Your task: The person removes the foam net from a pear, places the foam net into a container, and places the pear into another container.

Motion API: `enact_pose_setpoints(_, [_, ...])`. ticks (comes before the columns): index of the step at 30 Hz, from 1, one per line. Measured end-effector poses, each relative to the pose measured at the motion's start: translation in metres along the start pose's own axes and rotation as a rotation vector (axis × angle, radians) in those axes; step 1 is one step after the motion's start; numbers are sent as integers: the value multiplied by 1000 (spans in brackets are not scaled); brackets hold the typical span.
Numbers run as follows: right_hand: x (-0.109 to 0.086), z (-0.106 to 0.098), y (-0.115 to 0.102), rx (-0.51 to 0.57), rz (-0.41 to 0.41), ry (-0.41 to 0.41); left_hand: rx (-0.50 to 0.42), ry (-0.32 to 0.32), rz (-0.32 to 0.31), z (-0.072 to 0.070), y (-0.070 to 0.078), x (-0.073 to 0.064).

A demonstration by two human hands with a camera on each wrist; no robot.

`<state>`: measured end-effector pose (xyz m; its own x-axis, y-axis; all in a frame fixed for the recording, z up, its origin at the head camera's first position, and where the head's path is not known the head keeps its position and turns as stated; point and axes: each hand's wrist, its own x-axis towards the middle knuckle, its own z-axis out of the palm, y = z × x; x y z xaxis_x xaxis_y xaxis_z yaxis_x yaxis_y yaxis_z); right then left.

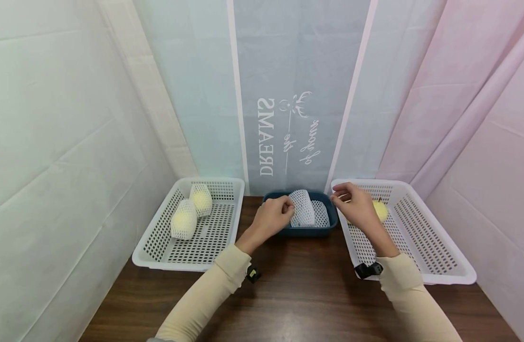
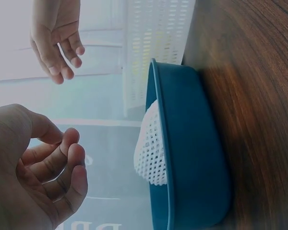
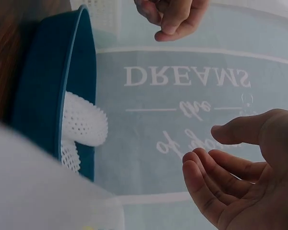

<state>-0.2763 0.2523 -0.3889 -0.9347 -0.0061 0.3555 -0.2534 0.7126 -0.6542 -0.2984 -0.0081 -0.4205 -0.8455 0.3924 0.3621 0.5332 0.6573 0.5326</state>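
My left hand [image 1: 272, 214], thumb against a fingertip and fingers loosely curled, hovers at the left side of a dark blue bin [image 1: 306, 232] and holds nothing. White foam net sleeves [image 1: 302, 208] lie in that bin, one leaning up above the rim. Over the near-left part of the right white basket [image 1: 447, 251] is my right hand [image 1: 353, 204], its fingers relaxed and bent with a gap to the thumb. A yellow fruit [image 1: 380, 211] in that basket is partly hidden behind the right hand and wrist. Both hands are above the bin's rim in the wrist views.
At the left stands another white basket [image 1: 152, 263] with two yellow fruits in foam nets [image 1: 184, 222]. All containers rest on a dark wooden table [image 1: 287, 294]. A printed curtain [image 1: 300, 71] hangs behind, and pale walls [image 1: 52, 166] close in both sides.
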Motion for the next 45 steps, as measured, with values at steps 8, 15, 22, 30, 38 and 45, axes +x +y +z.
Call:
enact_pose_setpoints(8, [-4, 14, -10, 54, -25, 1, -2, 34, -28, -8, -2, -2])
enact_pose_setpoints(15, [-10, 26, -18, 96, -27, 2, -5, 73, -28, -16, -4, -2])
enact_pose_setpoints(22, [-10, 40, -23, 210, -21, -15, -14, 104, -27, -22, -8, -5])
enact_pose_setpoints(30, [-8, 54, -28, 243, 2, -30, -42, 126, -51, -27, -15, -7])
enact_pose_setpoints(38, [-7, 68, -37, 270, -5, -48, -56, 146, -80, -37, -19, -8])
enact_pose_setpoints(45, [-7, 82, -46, 253, -31, -83, -66, 167, -97, -40, -28, -10])
